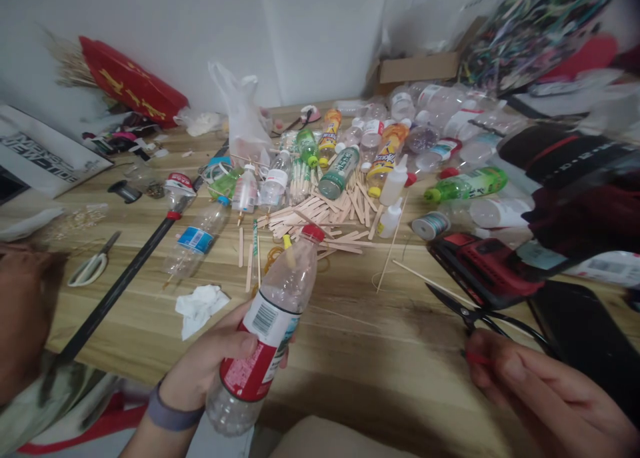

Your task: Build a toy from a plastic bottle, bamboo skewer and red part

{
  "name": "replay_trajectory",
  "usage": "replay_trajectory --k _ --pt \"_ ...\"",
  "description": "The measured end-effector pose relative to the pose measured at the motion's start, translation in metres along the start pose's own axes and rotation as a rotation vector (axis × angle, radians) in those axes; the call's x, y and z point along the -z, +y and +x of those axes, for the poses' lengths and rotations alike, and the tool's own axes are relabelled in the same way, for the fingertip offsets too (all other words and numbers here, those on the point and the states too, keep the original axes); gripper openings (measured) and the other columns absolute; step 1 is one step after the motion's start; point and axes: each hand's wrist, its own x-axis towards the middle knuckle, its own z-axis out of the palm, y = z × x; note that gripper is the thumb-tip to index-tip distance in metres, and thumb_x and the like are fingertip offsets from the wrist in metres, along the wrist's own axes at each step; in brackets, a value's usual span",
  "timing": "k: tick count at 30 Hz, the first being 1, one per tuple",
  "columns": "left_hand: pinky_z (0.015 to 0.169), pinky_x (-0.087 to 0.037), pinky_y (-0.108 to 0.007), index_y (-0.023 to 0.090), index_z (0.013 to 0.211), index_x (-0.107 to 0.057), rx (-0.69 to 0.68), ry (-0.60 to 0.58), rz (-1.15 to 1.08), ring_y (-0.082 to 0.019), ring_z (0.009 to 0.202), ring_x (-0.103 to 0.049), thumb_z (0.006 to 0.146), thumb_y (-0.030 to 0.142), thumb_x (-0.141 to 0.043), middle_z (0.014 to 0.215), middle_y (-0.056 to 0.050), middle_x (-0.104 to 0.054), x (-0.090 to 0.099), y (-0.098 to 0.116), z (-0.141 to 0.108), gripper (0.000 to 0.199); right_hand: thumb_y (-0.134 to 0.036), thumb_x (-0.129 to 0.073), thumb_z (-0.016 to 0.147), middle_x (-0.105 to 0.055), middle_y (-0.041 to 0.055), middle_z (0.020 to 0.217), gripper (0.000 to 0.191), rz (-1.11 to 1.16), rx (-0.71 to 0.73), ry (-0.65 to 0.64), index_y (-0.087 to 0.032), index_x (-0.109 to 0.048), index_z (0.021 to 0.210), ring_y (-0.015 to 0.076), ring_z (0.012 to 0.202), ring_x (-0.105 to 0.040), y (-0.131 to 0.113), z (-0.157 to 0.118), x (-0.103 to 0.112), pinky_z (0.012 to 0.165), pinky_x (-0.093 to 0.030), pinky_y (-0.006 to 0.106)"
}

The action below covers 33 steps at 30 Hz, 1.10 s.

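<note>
My left hand (227, 345) is wrapped round a clear plastic bottle (285, 291) with a red and white label, tilted with its red cap (313, 233) up and away from me. A short yellow piece (287, 243) shows at the bottle's shoulder. On the right, the fingers of my right hand (530, 378) are pinched together on a small red piece (477, 359), mostly hidden by the fingers. Black-handled scissors (467, 317) lie just beyond that hand; whether it touches them I cannot tell.
Wooden sticks (325, 215) are heaped mid-table, with several bottles (445, 115) behind. A red cordless tool (490, 265) and a black phone-like slab (585, 338) lie right. On the left are white-handled scissors (95, 261), a black rod (120, 285) and another person's arm (23, 318).
</note>
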Motion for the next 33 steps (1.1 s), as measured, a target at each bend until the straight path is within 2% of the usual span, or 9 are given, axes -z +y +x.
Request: replay_trajectory --k 9,11,13,16,19,22,26,29,33 --pt "0.059 -0.051 -0.022 0.014 0.101 -0.073 0.103 -0.038 -0.037 -0.015 0.066 -0.067 0.059 0.033 -0.091 0.083 -0.005 -0.074 -0.016 -0.013 0.015 0.050 -0.045 -0.052 0.099 -0.055 -0.0009 0.064 0.042 -0.062 0.136 -0.283 -0.023 -0.050 0.063 0.0152 0.057 -0.052 -0.023 0.015 -0.058 0.051 -0.042 0.025" --pt "0.058 -0.050 -0.021 0.014 0.101 -0.073 0.129 -0.047 -0.030 -0.015 0.066 -0.066 0.058 0.032 -0.092 0.084 -0.005 -0.075 -0.019 -0.012 0.016 0.050 -0.037 -0.054 0.098 -0.055 -0.0031 0.065 0.025 -0.061 0.182 -0.241 -0.024 -0.053 0.076 0.0145 0.057 -0.054 -0.025 0.017 -0.072 0.051 -0.043 0.024" --pt "0.057 -0.050 -0.020 0.015 0.101 -0.074 0.142 -0.053 -0.022 -0.014 0.065 -0.066 0.058 0.031 -0.092 0.084 -0.005 -0.075 -0.021 -0.011 0.017 0.050 -0.029 -0.054 0.096 -0.061 -0.0043 0.070 0.011 -0.138 0.278 -0.119 -0.025 -0.056 0.106 0.0142 0.058 -0.058 -0.030 0.020 -0.081 0.052 -0.046 0.023" --pt "0.058 -0.051 -0.020 0.015 0.099 -0.074 0.151 -0.066 -0.015 -0.014 0.066 -0.067 0.057 0.031 -0.093 0.084 -0.005 -0.075 -0.022 -0.011 0.017 0.049 -0.021 -0.051 0.094 -0.068 -0.0032 0.074 0.050 -0.444 0.512 -0.005 -0.023 -0.040 0.143 0.0145 0.052 -0.059 -0.042 0.029 -0.084 0.053 -0.046 0.025" --pt "0.057 -0.051 -0.020 0.015 0.098 -0.074 0.144 -0.063 -0.011 -0.014 0.065 -0.067 0.059 0.032 -0.092 0.082 -0.004 -0.074 -0.020 -0.011 0.016 0.046 -0.019 -0.046 0.091 -0.069 -0.0023 0.069 0.060 -0.697 0.578 -0.016 -0.018 -0.037 0.150 0.0160 0.044 -0.057 -0.049 0.038 -0.083 0.047 -0.039 0.027" --pt "0.057 -0.052 -0.022 0.014 0.098 -0.073 0.088 -0.026 -0.023 -0.017 0.065 -0.069 0.061 0.039 -0.091 0.081 -0.006 -0.074 -0.014 -0.010 0.011 0.048 -0.022 -0.047 0.087 -0.069 -0.0001 0.061 0.058 -0.814 0.413 -0.097 -0.011 -0.051 0.143 0.0200 0.044 -0.061 -0.041 0.041 -0.080 0.045 -0.034 0.029" --pt "0.056 -0.051 -0.024 0.013 0.101 -0.072 0.036 0.004 0.000 -0.020 0.068 -0.070 0.057 0.042 -0.093 0.083 -0.008 -0.075 -0.005 -0.005 0.002 0.056 -0.024 -0.047 0.086 -0.069 0.0023 0.060 0.040 -0.821 0.276 -0.286 -0.016 -0.074 0.115 0.0216 0.051 -0.066 -0.026 0.032 -0.073 0.049 -0.039 0.029" --pt "0.058 -0.051 -0.024 0.014 0.099 -0.073 -0.014 0.039 0.019 -0.019 0.069 -0.069 0.063 0.045 -0.089 0.087 -0.008 -0.076 -0.002 -0.002 -0.003 0.050 -0.029 -0.048 0.091 -0.059 -0.0030 0.054 0.033 -0.639 0.175 -0.343 -0.021 -0.072 0.112 0.0176 0.047 -0.058 -0.025 0.021 -0.057 0.046 -0.039 0.026" --pt "0.061 -0.051 -0.024 0.015 0.097 -0.076 -0.070 0.113 0.017 -0.018 0.070 -0.069 0.068 0.046 -0.087 0.088 -0.008 -0.077 0.003 0.001 -0.008 0.045 -0.042 -0.055 0.093 -0.054 -0.0021 0.057 0.028 -0.406 0.081 -0.249 -0.025 -0.059 0.071 0.0163 0.051 -0.054 -0.023 0.010 -0.019 0.045 -0.044 0.024"
